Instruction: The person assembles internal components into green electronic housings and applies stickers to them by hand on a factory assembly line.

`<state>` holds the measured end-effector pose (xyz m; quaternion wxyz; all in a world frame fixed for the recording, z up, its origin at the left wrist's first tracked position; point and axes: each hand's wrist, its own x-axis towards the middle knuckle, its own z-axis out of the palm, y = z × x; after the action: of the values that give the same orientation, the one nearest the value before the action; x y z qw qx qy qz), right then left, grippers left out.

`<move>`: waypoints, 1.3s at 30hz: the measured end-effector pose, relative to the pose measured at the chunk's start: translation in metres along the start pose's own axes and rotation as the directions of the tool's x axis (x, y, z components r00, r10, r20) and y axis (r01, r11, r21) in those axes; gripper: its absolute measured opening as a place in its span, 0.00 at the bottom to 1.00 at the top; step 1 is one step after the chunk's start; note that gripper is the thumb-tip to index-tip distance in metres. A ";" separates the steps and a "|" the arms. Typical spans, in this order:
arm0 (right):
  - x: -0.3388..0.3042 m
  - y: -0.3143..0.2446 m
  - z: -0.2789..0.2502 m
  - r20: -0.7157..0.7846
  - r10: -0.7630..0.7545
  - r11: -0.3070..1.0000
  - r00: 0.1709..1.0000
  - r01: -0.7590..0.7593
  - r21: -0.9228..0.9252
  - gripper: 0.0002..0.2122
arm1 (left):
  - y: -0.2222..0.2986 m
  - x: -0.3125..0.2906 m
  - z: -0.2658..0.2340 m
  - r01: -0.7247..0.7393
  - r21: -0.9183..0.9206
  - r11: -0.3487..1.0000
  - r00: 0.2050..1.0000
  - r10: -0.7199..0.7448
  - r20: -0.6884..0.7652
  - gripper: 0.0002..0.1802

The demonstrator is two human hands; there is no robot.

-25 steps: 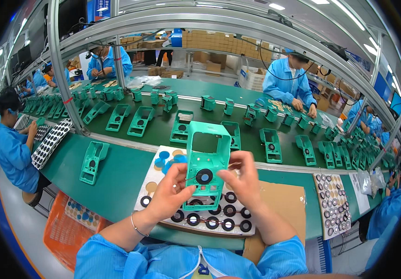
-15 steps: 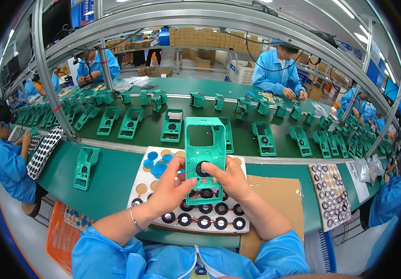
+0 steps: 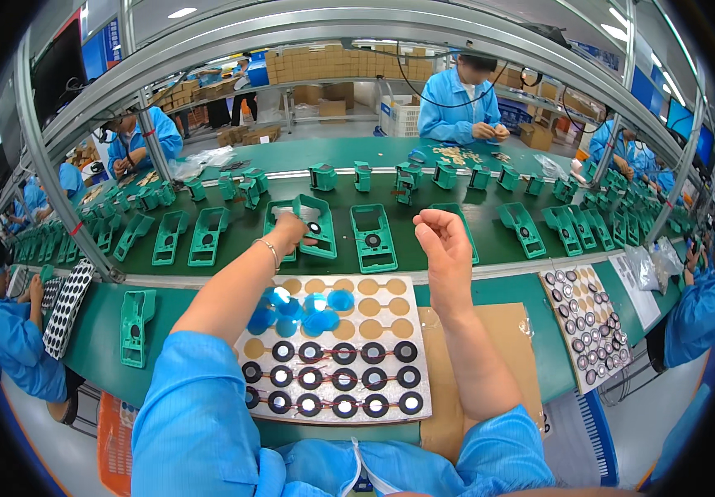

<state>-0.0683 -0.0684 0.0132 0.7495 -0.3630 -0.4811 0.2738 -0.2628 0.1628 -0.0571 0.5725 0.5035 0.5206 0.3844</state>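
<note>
Lying nearest on the green worktop [image 3: 109, 331], a white foam tray [image 3: 422, 389] carries wired round black speakers [image 3: 343, 353] and blue discs [image 3: 341, 300]. Beyond, the hands are apart: right hand [image 3: 447, 253] empty, raised; left hand [image 3: 293, 232] gripping a tilted green plastic housing [image 3: 322, 217] at the conveyor belt [image 3: 490, 246].

Bright blue work jacket [image 3: 308, 460], silver bracelet [image 3: 270, 252], fingers [image 3: 450, 225] ungloved.
Cut loose and creased, with roomy sleeves [image 3: 200, 393] ending near the elbows and both forearms [image 3: 490, 373] bare below; trimmed at the front with narrow white edging [image 3: 347, 479], spread in an upside-down V; ringed at the left wrist with that slim, shiny band, plain as far as visible.
</note>
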 end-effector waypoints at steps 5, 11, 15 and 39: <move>0.010 0.014 -0.021 -0.058 -0.041 0.993 0.997 0.035 -0.111 0.08 | 0.004 0.013 0.017 -0.048 0.465 0.884 0.978 -0.054 0.202 0.12; 0.019 0.028 -0.012 -0.055 -0.113 0.956 0.992 0.094 -0.279 0.07 | 0.009 -0.015 -0.033 -0.368 0.871 0.327 0.913 0.304 0.272 0.21; 0.045 0.031 -0.037 -0.010 -0.118 0.873 0.993 0.099 -0.477 0.07 | 0.044 -0.100 -0.034 -0.463 0.611 0.643 0.885 0.380 0.271 0.19; -0.124 0.050 -0.145 0.172 0.341 -0.142 0.924 0.232 -0.962 0.33 | -0.361 -0.258 -0.169 -0.387 0.789 0.478 0.813 -0.227 0.536 0.12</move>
<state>0.0137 -0.1743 -0.1319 0.0926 -0.7621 -0.6346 -0.0896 -0.5007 -0.1274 -0.3477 0.3426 0.8383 0.4168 -0.0787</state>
